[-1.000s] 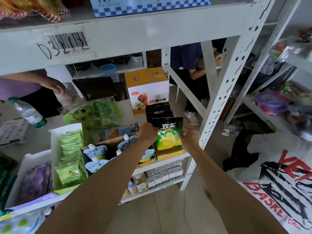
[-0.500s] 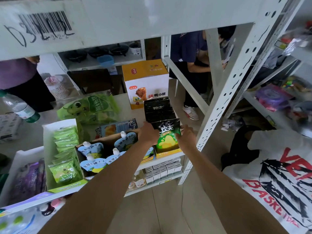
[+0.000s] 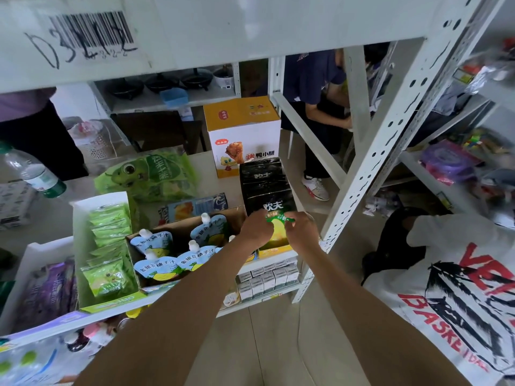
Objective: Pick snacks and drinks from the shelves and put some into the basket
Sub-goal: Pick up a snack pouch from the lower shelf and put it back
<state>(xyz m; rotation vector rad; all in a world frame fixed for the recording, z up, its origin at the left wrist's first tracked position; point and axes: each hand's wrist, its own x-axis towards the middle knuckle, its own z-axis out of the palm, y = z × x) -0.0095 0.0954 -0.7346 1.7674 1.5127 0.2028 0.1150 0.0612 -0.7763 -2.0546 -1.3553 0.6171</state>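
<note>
Snack packet (image 3: 274,218), black above and green with a yellow fruit below, standing at the front of the black row of packets (image 3: 263,181) in the yellow display box (image 3: 276,250) on the shelf (image 3: 267,260), near the white upright (image 3: 384,151). Lower half being covered by both hands, so only the top with white characters and a strip of green and yellow between the fists showing. Basket not appearing anywhere. Fingertips lying behind the packet's face, their exact hold being hard to make out.

Sitting directly between the two hands, touched from both sides. Left hand (image 3: 256,229) curling round the packet's left edge, knuckles upward, pinching it. Right hand (image 3: 302,232) curling round the right edge likewise, thumb pressing on the green band. Neither hand lying flat or spread.

Just left of the hands, blue spouted pouches (image 3: 178,257) standing in a cardboard box (image 3: 181,227); further left, green sachets (image 3: 107,246) in a white tray (image 3: 78,232). Behind, an orange-and-white carton (image 3: 245,135).
</note>
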